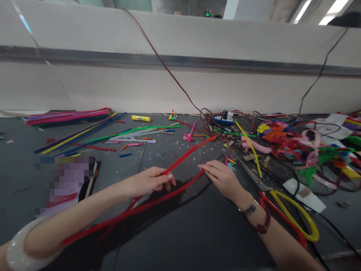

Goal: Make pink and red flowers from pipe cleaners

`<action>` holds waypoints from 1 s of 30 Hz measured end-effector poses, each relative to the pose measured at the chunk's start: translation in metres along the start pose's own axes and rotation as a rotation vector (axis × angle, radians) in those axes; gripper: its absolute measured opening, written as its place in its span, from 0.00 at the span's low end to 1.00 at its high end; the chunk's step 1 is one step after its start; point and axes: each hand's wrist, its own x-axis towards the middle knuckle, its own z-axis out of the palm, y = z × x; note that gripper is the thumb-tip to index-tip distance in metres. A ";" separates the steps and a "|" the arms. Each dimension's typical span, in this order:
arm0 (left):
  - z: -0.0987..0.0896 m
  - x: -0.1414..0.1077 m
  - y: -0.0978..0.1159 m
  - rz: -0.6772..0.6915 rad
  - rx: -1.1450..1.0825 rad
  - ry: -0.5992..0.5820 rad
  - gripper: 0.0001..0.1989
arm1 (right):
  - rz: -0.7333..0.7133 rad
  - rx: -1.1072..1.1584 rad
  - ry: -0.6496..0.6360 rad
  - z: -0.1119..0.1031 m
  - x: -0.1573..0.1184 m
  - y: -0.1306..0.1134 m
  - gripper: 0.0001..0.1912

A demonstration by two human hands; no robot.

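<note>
Two lengths of red pipe cleaner cross in front of me above the dark table. My left hand [158, 180] pinches one red pipe cleaner [188, 153], whose upper end points up and to the right. Between the fingertips of my right hand [221, 177] is the end of a longer red pipe cleaner [158, 203], which sweeps down to the left under my left forearm. Whether the two strands join behind the left hand I cannot tell. Beside my right wrist lie large scissors [293, 214] with red and yellow handles.
Bundled pipe cleaners [67, 117] lie at the back left, near a yellow glue stick [141, 118]. A pink flower shape [188, 136] is at the middle. Tangled cables surround a blue-and-white power strip [223, 119]. Colourful craft pieces [278, 137] pile up on the right. A blurred screen [67, 180] is at left.
</note>
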 end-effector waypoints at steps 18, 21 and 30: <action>0.048 0.026 0.009 0.245 0.162 0.071 0.13 | -0.016 -0.013 -0.143 0.012 -0.005 -0.004 0.14; 0.055 0.034 -0.001 0.214 -0.027 -0.010 0.15 | 0.040 0.074 -0.133 0.010 -0.002 -0.005 0.12; 0.037 0.045 -0.011 0.278 -0.163 0.282 0.10 | 0.529 1.036 -0.520 -0.004 0.008 -0.010 0.14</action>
